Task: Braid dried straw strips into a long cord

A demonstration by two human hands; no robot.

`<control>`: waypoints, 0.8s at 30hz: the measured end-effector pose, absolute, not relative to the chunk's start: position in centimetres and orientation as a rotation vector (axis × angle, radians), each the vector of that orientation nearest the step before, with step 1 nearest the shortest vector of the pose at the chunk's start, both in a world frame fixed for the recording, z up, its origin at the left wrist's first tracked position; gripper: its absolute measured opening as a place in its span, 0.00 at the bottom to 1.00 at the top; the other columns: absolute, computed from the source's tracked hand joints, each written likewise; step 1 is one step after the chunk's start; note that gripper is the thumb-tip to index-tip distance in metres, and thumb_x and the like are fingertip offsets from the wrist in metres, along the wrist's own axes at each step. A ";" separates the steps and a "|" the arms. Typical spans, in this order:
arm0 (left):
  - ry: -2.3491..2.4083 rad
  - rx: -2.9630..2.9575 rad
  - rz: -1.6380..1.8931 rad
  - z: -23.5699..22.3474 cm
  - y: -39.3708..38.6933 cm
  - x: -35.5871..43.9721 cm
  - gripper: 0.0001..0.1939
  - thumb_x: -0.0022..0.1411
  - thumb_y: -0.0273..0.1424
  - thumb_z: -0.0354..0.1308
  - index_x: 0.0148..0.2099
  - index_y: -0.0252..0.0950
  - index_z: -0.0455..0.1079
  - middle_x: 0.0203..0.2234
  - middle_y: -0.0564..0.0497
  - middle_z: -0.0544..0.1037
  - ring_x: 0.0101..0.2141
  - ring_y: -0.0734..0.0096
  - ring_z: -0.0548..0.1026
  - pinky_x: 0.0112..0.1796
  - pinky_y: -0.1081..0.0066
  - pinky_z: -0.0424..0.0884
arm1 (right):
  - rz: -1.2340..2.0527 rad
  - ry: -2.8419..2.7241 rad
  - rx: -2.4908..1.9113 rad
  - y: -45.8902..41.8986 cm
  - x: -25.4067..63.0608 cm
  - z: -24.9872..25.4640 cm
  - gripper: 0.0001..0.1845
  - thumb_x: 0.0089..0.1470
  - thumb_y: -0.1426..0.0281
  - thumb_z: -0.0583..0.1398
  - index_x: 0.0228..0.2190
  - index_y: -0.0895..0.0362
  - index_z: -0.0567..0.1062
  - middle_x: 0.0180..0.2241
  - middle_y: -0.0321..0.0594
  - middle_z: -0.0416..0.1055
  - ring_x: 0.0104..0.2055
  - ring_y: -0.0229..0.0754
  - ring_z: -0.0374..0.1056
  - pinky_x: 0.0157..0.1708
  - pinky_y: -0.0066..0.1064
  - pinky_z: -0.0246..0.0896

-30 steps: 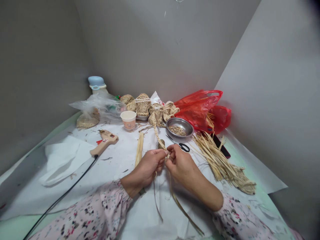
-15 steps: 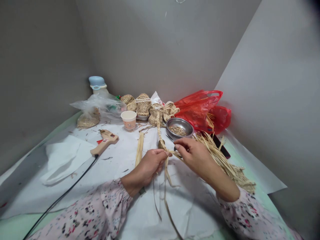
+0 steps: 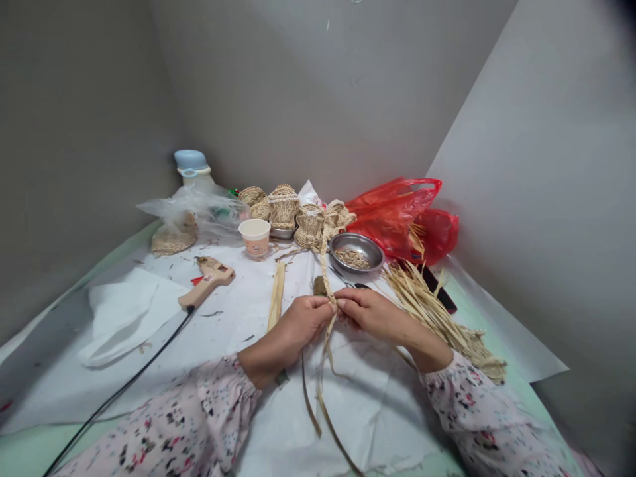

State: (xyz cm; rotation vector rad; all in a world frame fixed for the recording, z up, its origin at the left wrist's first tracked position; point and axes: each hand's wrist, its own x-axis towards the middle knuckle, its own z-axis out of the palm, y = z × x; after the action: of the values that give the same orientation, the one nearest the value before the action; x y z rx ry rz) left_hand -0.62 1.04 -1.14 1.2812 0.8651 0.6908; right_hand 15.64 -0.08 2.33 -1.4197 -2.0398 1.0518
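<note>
A pale straw braid (image 3: 325, 268) runs down from the woven pieces at the back to my two hands, which meet at its lower end. My left hand (image 3: 303, 321) pinches the braid from the left between thumb and forefinger. From the right, my right hand (image 3: 365, 311) is closed on the braid and its strands, its fingertips almost touching the left ones. Loose straw strands (image 3: 328, 411) hang below the hands toward the front edge. Just behind the left fingertips sits a small brownish-green lump (image 3: 318, 286), partly hidden.
A tan glue gun (image 3: 209, 281) with a black cord lies left, near a paper cup (image 3: 255, 238). Behind are woven straw pieces (image 3: 285, 207), a metal bowl (image 3: 357, 252) of bits and a red plastic bag (image 3: 392, 222). A straw bundle (image 3: 437, 305) lies right, beside scissors.
My right hand has moved left and slightly down, from pulling a strand out to the side to pinching beside my left hand. The braid now hangs a little further right.
</note>
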 end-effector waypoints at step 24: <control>1.348 2.202 0.642 -1.0 0.9 -1.0 0.13 0.63 0.33 0.43 0.31 0.37 0.65 0.24 0.50 0.73 0.27 0.68 0.69 0.27 0.73 0.54 | 0.565 -1.916 -1.563 -0.2 14.6 -0.3 0.07 0.51 0.71 0.54 0.28 0.58 0.72 0.23 0.35 0.70 0.26 0.35 0.61 0.28 0.25 0.52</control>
State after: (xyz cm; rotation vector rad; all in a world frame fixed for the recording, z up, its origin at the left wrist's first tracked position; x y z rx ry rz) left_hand -1.01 0.93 -1.01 2.2016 1.3485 0.6418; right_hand 14.60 -0.20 -0.28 -1.5627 -1.9157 0.5653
